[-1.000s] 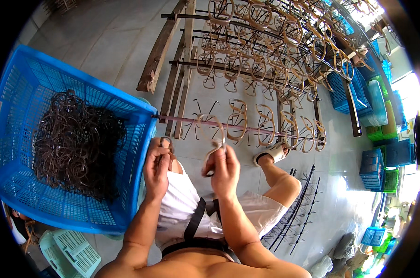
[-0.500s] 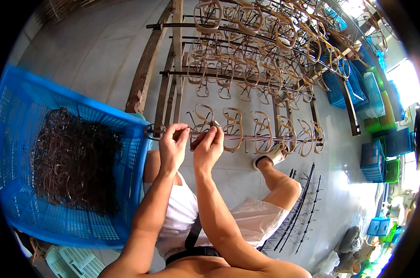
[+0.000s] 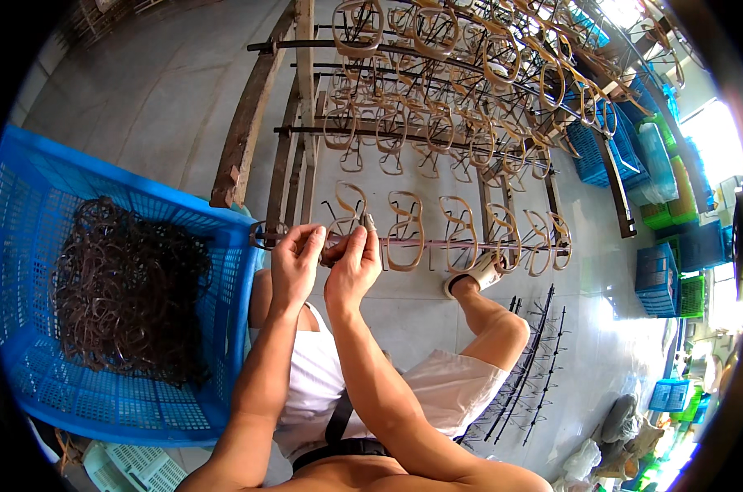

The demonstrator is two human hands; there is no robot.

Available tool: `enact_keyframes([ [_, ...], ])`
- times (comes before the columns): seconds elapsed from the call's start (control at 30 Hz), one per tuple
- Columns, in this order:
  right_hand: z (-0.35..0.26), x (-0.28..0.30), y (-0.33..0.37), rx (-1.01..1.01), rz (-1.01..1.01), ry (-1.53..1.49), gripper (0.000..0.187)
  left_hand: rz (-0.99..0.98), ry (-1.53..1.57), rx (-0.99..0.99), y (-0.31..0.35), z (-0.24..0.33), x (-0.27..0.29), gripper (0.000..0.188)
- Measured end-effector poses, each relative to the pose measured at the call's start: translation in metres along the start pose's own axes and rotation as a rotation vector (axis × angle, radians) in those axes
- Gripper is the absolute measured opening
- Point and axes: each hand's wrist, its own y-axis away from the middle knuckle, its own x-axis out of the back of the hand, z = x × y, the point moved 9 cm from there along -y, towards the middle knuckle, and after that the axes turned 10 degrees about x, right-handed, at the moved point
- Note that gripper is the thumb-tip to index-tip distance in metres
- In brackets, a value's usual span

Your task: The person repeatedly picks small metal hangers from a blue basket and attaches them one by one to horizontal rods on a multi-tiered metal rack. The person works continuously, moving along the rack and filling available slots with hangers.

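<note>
My left hand [image 3: 296, 261] and my right hand [image 3: 355, 261] are close together at the left part of a long thin rod [image 3: 434, 243]. Both are closed, thumbs against fingers, on a dark brown eyeglass frame [image 3: 332, 251], mostly covered by the fingers. A pale wrap covers one right fingertip. Beyond my right hand, several tan eyeglass frames [image 3: 406, 231] hang along the rod. To the left of my left hand, a dark eyeglass frame [image 3: 265, 235] sits at the rod's end, near the basket's rim.
A blue plastic basket [image 3: 134, 418] on the left holds a heap of dark eyeglass frames [image 3: 129, 295]. Ahead stands a wooden rack [image 3: 252, 107] with rows of hanging frames. Dark rods with short prongs [image 3: 523, 369] lie at the right. Blue crates [image 3: 657, 279] stand farther right.
Both hands have shifted slightly left along the rod, still closed and close together. The whole view has also moved a little.
</note>
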Motion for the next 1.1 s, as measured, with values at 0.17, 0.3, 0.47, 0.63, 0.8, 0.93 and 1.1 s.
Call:
enact_keyframes([
  [0.17, -0.005, -0.003, 0.005, 0.078, -0.163, 0.358, 0.019, -0.047, 0.095, 0.049, -0.002, -0.011, 0.002, 0.018],
  [0.3, -0.011, -0.008, 0.004, 0.199, -0.29, 0.582, 0.018, -0.031, 0.129, 0.083, -0.004, -0.019, 0.004, 0.016],
  [0.47, -0.017, -0.015, 0.006, 0.293, -0.384, 0.764, 0.028, 0.027, 0.073, 0.099, -0.006, -0.017, 0.006, 0.015],
  [0.63, -0.013, -0.008, 0.003, 0.267, -0.371, 0.751, 0.028, 0.034, 0.052, 0.056, -0.009, -0.018, 0.005, 0.016],
  [0.8, -0.016, -0.006, 0.0, 0.229, -0.371, 0.743, 0.028, 0.021, 0.06, 0.122, -0.007, -0.018, 0.0, 0.016],
  [0.93, -0.016, -0.004, -0.001, 0.156, -0.343, 0.703, 0.028, 0.032, 0.073, 0.139, -0.008, -0.018, 0.005, 0.015],
  [1.1, -0.014, 0.001, 0.001, 0.058, -0.388, 0.495, 0.024, 0.114, -0.078, -0.028, 0.02, 0.017, 0.027, 0.018],
])
